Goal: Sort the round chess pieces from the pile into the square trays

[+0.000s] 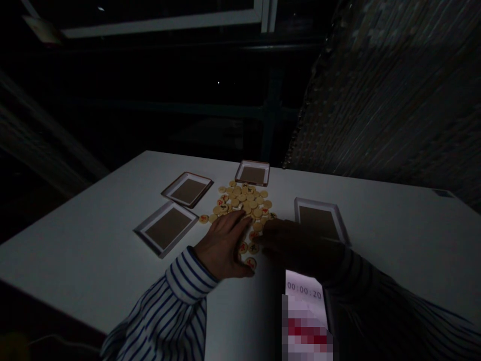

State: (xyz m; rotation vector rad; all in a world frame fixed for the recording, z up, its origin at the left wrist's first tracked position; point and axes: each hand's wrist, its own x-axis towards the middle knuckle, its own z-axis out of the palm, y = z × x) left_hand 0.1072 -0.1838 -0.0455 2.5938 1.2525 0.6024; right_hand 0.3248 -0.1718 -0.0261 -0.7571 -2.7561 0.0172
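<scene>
A loose heap of round wooden Chinese chess pieces [240,198] lies mid-table, some showing red or black characters, others blank side up. Over its near left part rests my left hand [222,245], thumb and fingers spread apart, its fingertips at the pieces. My right hand [296,244] is in deep shadow on the near right side of the heap. Its fingers stretch left toward the pieces, and no piece shows in its grasp. Between the two hands lie a few pieces, among them a red-marked piece [250,263]. Whatever is under my palms is hidden.
Shallow trays surround the heap: a near left tray [145,234], a far left tray [165,189], a back tray [267,175] and a right tray [340,220]. A lit phone [305,296] displaying a timer stands close, partly behind my right forearm. The white table [93,220] is dimly lit.
</scene>
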